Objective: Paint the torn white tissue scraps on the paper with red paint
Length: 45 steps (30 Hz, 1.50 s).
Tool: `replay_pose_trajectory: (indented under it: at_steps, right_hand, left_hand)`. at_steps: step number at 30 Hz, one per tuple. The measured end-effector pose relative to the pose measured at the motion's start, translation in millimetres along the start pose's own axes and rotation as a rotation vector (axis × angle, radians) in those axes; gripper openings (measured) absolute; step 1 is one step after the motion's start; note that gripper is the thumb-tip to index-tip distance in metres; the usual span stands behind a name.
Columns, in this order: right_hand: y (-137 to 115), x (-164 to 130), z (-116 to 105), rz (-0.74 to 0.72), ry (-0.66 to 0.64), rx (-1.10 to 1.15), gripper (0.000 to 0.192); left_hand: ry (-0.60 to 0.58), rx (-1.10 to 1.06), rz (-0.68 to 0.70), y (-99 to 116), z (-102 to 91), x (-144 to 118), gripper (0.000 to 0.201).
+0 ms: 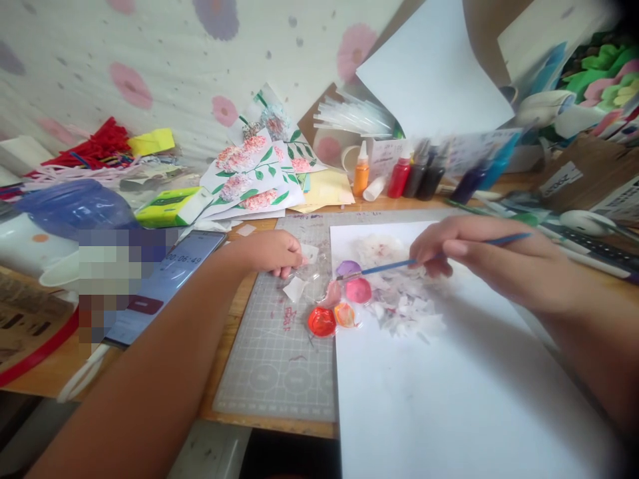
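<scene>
My right hand [469, 249] pinching a blue brush [429, 259], tip blurry by purple paint [348, 268], my left hand [272, 251] curled, fingers hiding a clear scrap [308, 254]

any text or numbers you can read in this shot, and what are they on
"00:06:49": timer digits on the phone screen, only roughly legible.
Label on the brown cardboard box: print too blurred to read.
White card behind the paint bottles: writing too small to read.
Green tissue pack: dark printing, unreadable.
Cutting mat: grid markings, none readable.
</scene>
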State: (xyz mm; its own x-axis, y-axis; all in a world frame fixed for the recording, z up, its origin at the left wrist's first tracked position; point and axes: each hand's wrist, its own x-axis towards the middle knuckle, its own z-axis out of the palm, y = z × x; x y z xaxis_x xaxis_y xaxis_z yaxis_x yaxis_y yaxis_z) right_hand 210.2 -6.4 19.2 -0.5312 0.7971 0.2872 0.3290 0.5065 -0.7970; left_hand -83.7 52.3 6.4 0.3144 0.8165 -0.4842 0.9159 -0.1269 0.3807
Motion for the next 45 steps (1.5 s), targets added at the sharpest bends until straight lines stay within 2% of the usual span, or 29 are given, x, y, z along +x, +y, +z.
replay_pose_trajectory:
  at_steps: [4,8,13,17,19,22,26,28,32,34,39,45]
  right_hand:
    - [-6,2,5,-0.002,-0.091,-0.093,0.023]
    - [-8,4,10,0.027,-0.145,-0.018,0.026]
    - [-5,4,13,0.068,-0.049,-0.016,0.027]
    - [-6,5,14,0.083,-0.118,0.03,0.032]
    - [-5,6,14,0.104,-0.083,0.053,0.032]
    - [0,7,16,0.204,-0.009,0.137,0.032]
    - [6,10,19,0.345,-0.055,0.324,0.038]
    - [6,12,18,0.367,0.023,0.381,0.039]
    - [2,10,-1,0.287,0.375,0.418,0.041]
    - [3,6,-17,0.227,0.489,0.388,0.04]
    - [20,-2,-41,0.236,0.308,0.33,0.042]
    - [25,2,-33,0.329,0.183,0.446,0.03]
  left_hand:
    - [0.002,0.0,0.012,1,0.0,-1,0.033]
    - [-0.005,-0.013,0.009,-1,0.1,1,0.034]
    - [-0.004,-0.029,0.006,-2,0.9,3,0.033]
    - [0.001,-0.025,-0.008,0,0.8,2,0.032]
    - [0.003,-0.022,-0.008,1,0.7,1,0.031]
    - [0.002,-0.019,-0.013,2,0.7,0,0.032]
    - [0.004,0.0,-0.022,2,0.3,0,0.033]
    - [-0.002,0.011,-0.014,2,-0.2,1,0.032]
    - [-0.01,0.009,-0.015,0,-1.1,1,0.032]
    - [-0.011,-0.004,-0.012,-1,-1.3,2,0.031]
    - [-0.018,-0.003,-0.035,0,-2.8,1,0.031]
    - [-0.033,0.015,-0.02,-4,-8.8,-3,0.029]
